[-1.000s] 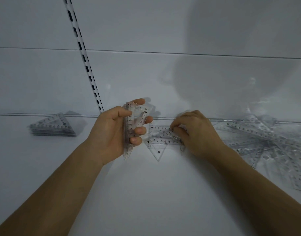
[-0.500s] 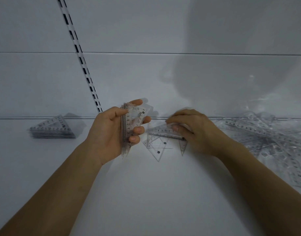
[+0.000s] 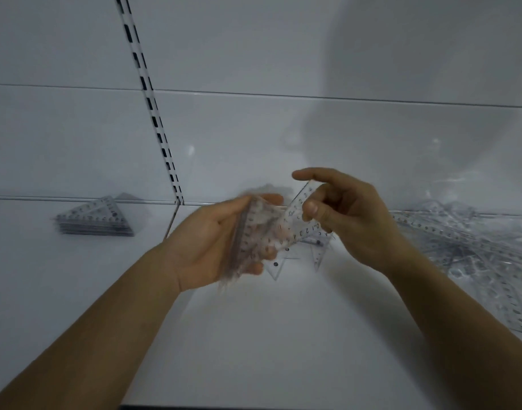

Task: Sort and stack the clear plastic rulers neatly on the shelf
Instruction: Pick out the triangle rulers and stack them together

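My left hand (image 3: 212, 247) grips a bundle of clear triangle rulers (image 3: 250, 232) on edge, blurred by motion. My right hand (image 3: 351, 217) pinches one clear triangle ruler (image 3: 298, 214) between thumb and fingers, lifted off the white shelf (image 3: 268, 335) and touching the bundle. Under both hands, loose triangle rulers (image 3: 318, 253) lie flat on the shelf. A neat stack of triangle rulers (image 3: 95, 218) sits at the far left against the back wall. A jumbled heap of clear rulers (image 3: 472, 250) covers the shelf to the right.
A white back panel rises behind the shelf, with a slotted upright strip (image 3: 153, 113) running down it left of centre. The shelf's dark front edge (image 3: 253, 407) shows at the bottom.
My right hand has lifted one triangle ruler off the shelf and brought it up to the bundle in my left hand. My left hand has tilted its bundle.
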A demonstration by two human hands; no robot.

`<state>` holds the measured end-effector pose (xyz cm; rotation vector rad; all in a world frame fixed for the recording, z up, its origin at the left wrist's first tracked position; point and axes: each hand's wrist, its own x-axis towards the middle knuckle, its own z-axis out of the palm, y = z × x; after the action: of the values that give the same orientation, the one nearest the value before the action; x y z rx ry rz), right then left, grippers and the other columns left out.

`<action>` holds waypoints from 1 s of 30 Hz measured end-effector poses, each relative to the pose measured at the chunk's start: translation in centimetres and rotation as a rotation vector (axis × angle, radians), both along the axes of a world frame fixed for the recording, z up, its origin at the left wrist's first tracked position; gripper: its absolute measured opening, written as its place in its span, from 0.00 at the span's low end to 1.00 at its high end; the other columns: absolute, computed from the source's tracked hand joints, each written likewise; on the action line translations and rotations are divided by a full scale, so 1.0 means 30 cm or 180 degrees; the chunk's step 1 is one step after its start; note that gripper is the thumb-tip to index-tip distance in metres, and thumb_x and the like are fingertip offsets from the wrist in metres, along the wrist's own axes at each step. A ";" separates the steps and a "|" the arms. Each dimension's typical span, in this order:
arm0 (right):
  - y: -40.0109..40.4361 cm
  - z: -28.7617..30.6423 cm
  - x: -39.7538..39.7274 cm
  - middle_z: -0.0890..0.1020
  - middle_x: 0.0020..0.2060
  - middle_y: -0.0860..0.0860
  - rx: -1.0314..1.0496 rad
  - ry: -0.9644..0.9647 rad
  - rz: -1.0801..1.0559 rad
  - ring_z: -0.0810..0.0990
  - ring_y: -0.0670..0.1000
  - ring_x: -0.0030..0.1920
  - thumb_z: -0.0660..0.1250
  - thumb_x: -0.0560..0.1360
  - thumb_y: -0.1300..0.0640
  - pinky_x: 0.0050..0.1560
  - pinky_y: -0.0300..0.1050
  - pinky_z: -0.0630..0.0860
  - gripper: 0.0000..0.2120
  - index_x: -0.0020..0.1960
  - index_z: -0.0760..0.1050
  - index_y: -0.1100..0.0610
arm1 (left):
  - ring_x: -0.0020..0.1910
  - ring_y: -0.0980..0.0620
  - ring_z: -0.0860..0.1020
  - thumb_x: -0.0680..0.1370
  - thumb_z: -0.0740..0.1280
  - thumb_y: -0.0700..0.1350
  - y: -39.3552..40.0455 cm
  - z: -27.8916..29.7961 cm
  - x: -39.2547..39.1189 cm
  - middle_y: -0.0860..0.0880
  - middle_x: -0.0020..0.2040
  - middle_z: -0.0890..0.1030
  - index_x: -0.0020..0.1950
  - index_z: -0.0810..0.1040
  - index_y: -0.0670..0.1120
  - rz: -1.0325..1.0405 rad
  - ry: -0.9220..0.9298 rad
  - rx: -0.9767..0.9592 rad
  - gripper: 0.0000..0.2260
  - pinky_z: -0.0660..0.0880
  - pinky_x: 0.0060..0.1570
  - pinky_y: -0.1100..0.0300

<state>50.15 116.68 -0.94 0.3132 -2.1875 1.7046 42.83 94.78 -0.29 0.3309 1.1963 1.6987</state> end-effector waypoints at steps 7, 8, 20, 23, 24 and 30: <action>-0.040 -0.026 -0.005 0.83 0.38 0.52 0.0196 0.0012 -0.0121 0.77 0.48 0.34 0.72 0.76 0.66 0.36 0.42 0.73 0.11 0.56 0.80 0.54 | 0.36 0.46 0.79 0.82 0.57 0.54 0.012 -0.017 0.018 0.38 0.55 0.81 0.69 0.76 0.45 -0.0093 0.0085 -0.0240 0.21 0.77 0.31 0.57; -0.033 -0.023 -0.004 0.83 0.39 0.50 0.0116 0.0101 -0.0179 0.80 0.49 0.36 0.74 0.74 0.66 0.37 0.43 0.75 0.09 0.52 0.81 0.56 | 0.34 0.47 0.77 0.82 0.57 0.54 0.013 -0.018 0.016 0.38 0.54 0.81 0.69 0.76 0.45 -0.0084 0.0055 -0.0233 0.21 0.75 0.28 0.59; -0.028 -0.073 -0.007 0.73 0.72 0.51 0.2640 0.0464 -0.0421 0.70 0.51 0.72 0.64 0.73 0.75 0.71 0.39 0.68 0.32 0.72 0.75 0.52 | 0.34 0.52 0.76 0.78 0.63 0.37 0.006 -0.031 -0.010 0.39 0.55 0.82 0.72 0.75 0.49 0.0249 0.0027 0.0040 0.22 0.76 0.31 0.62; -0.018 -0.079 -0.001 0.68 0.74 0.48 0.2389 -0.0244 -0.0642 0.65 0.48 0.74 0.64 0.75 0.67 0.73 0.37 0.61 0.36 0.79 0.61 0.50 | 0.35 0.52 0.73 0.78 0.62 0.37 0.001 -0.026 -0.026 0.37 0.56 0.80 0.71 0.75 0.53 0.0314 -0.0104 0.0344 0.22 0.71 0.32 0.63; -0.011 -0.086 -0.005 0.68 0.74 0.47 0.2528 -0.0416 -0.0705 0.65 0.49 0.73 0.66 0.76 0.60 0.74 0.43 0.64 0.33 0.79 0.61 0.49 | 0.36 0.52 0.72 0.79 0.62 0.39 0.000 -0.022 -0.030 0.37 0.56 0.80 0.70 0.76 0.53 0.0327 -0.0136 0.0387 0.21 0.70 0.33 0.62; 0.041 -0.118 -0.045 0.80 0.59 0.46 0.3131 -0.0576 -0.0658 0.76 0.54 0.60 0.65 0.78 0.47 0.58 0.57 0.76 0.16 0.64 0.80 0.45 | 0.40 0.47 0.76 0.82 0.60 0.47 -0.002 -0.015 -0.041 0.39 0.52 0.77 0.70 0.76 0.50 0.0524 -0.0242 0.0529 0.17 0.75 0.39 0.57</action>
<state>48.80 117.90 -4.47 0.1490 -2.9164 0.4562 41.61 94.71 -0.74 0.2719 1.0532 1.9421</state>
